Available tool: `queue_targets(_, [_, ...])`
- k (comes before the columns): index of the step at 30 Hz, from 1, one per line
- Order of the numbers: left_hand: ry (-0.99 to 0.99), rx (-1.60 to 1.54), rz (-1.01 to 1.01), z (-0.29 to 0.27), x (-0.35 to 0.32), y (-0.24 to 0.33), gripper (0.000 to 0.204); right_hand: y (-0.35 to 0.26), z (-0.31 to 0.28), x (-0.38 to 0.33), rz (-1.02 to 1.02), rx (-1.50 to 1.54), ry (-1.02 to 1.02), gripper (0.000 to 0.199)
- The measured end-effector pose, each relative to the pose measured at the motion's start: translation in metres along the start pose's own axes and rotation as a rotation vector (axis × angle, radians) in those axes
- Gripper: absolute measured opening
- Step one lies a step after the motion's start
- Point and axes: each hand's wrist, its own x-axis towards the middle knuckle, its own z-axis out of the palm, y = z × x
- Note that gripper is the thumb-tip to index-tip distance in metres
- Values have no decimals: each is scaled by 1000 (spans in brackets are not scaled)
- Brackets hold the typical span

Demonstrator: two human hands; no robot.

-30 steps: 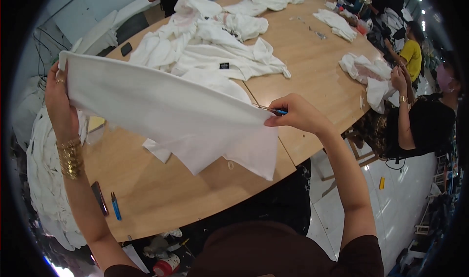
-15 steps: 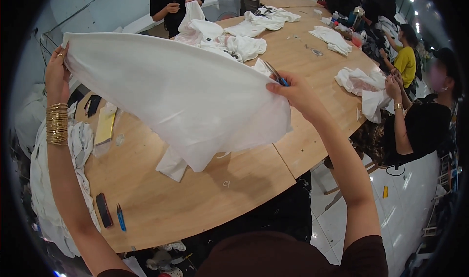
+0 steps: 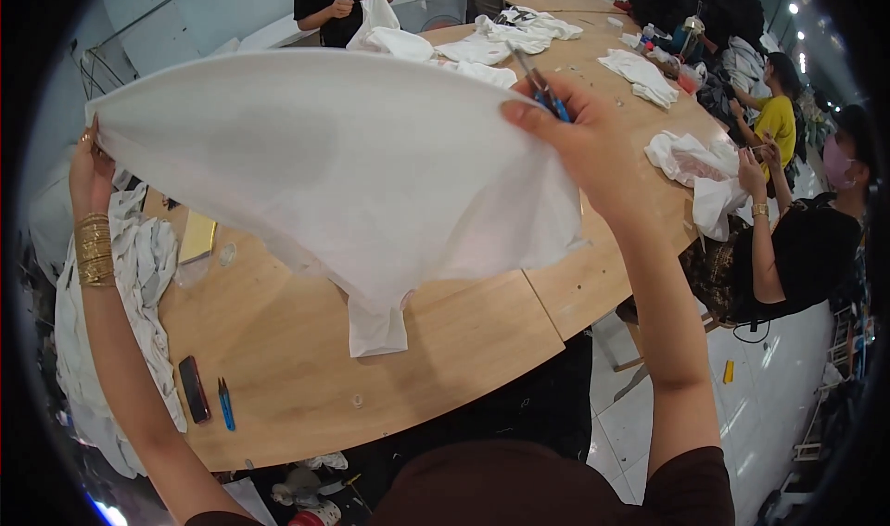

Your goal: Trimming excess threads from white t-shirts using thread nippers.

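A white garment (image 3: 324, 155) is stretched in the air over the table, its upper edge bowed between my hands. My left hand (image 3: 90, 176), with gold bangles at the wrist, is closed on its left corner. At the other end my right hand (image 3: 570, 132) pinches the edge between thumb and fingers. Blue-handled thread snips (image 3: 547, 90) are tucked in that same hand, blades pointing up. A narrow part of the cloth hangs lowest, above the wooden tabletop (image 3: 278, 387).
A dark phone (image 3: 195, 390) and blue tweezers (image 3: 226, 404) lie near the left table edge, beside piled white cloth (image 3: 120, 313). A yellow pad (image 3: 197, 237) is behind. More white garments (image 3: 640, 76) lie across the table. Three people work around it, the nearest seated at right (image 3: 797, 248).
Both hands have shifted the garment: my left hand moved slightly left and down, my right hand up and right. The cloth is pulled wider, and its hanging part has swung and unfolded lower.
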Motion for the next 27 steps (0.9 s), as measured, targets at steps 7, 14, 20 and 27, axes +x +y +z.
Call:
queue_targets(7, [-110, -113, -116, -132, -50, -64, 34, 15, 33, -72, 93, 47, -1027, 31])
queue_targets(14, [-304, 1434, -203, -218, -195, -152, 12, 95, 62, -118, 353, -63, -971, 20])
queue_targets(20, [-481, 1079, -106, -126, -263, -169, 21, 144, 126, -92, 280, -145, -338, 33])
queue_targets(27, [-788, 877, 147, 10, -290, -170, 29, 199, 190, -99, 86, -343, -224, 26])
